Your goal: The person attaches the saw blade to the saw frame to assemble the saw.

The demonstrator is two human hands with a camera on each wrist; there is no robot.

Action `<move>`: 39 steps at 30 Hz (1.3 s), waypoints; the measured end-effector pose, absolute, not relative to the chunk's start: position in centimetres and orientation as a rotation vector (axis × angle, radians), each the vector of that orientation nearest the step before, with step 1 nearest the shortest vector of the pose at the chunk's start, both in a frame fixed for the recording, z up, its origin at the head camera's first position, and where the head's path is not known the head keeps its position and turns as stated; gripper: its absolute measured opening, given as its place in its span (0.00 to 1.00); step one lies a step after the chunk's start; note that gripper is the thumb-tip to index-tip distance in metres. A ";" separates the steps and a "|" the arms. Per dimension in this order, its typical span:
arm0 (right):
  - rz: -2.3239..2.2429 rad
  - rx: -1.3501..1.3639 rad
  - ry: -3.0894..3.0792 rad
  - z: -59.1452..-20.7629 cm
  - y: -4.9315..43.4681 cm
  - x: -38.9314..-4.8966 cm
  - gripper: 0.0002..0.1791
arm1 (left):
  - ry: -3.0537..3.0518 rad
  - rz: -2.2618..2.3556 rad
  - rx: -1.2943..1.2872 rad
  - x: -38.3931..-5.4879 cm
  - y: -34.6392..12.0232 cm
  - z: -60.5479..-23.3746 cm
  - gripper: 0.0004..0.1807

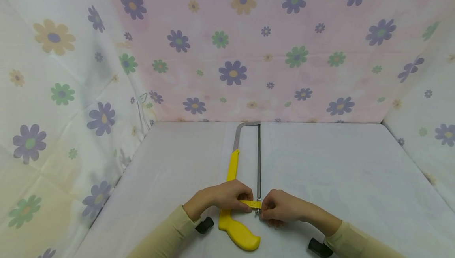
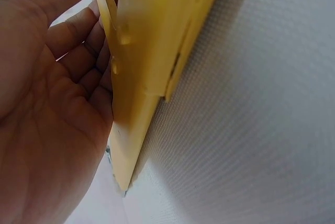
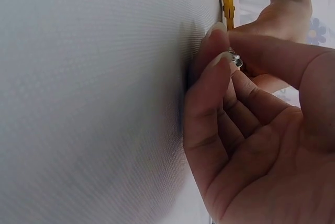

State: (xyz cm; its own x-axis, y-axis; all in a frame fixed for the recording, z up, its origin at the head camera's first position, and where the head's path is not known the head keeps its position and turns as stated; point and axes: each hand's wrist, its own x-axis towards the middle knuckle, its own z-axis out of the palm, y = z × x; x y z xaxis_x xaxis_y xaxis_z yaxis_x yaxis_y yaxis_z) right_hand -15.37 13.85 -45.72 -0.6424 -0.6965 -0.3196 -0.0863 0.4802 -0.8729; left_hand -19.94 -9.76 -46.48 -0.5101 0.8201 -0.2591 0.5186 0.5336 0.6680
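Observation:
A hacksaw [image 1: 232, 167] with a yellow handle [image 1: 243, 235] lies flat on the white table, its grey metal frame bow pointing away from me. Along its right side runs the dark blade [image 1: 259, 159]. My left hand [image 1: 229, 194] reaches over the frame and pinches the short yellow arm [image 1: 251, 203] at the blade's near end; the left wrist view shows the yellow frame [image 2: 146, 41] beside the palm. With curled fingers, my right hand [image 1: 282, 206] pinches at the small metal wing nut [image 1: 257, 212] below that arm. In the right wrist view, the fingers partly hide the nut [image 3: 235, 59].
The white table [image 1: 337, 163] extends around the saw. Flower-print cloth walls [image 1: 249, 52] stand at the back and both sides. A dark strap-on device [image 1: 204, 225] sits at the left wrist, another [image 1: 320, 247] at the right.

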 end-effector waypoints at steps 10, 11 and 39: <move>-1.176 -0.612 2.054 -45.7 13.7 -15.3 0.19 | 2.198 0.710 1.094 -20.0 -9.7 -46.2 0.04; -1.177 -0.608 2.060 -45.7 13.6 -15.3 0.20 | 2.196 0.711 1.097 -20.0 -9.7 -46.2 0.04; -1.147 -0.550 2.101 -45.7 13.2 -15.3 0.19 | 2.204 0.720 1.085 -19.9 -9.9 -46.2 0.03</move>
